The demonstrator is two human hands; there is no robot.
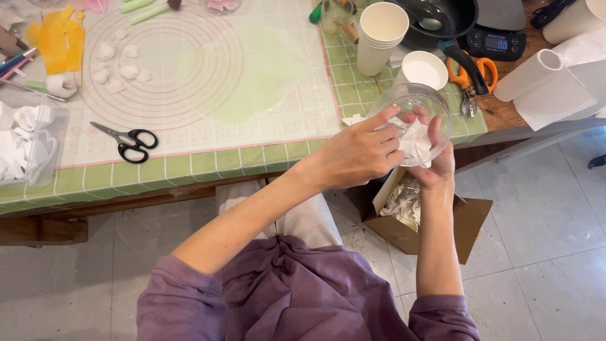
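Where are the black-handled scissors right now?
In the head view, the black-handled scissors lie closed on the baking mat at the table's left side, near its front edge, right of the clear box of white pieces.

Right hand point(437, 161) palm hidden behind glass bowl point(413, 107); pan point(442, 16) cut off.

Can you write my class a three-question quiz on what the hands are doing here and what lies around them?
1. True or false: the left hand presses a white tissue into the clear glass bowl.
2. Which hand supports the bowl from below? A) left B) right C) neither
3. What lies on the baking mat to the left of the hands, near the table's front edge?

Key
1. True.
2. B: the right hand cups it from underneath.
3. Black-handled scissors.
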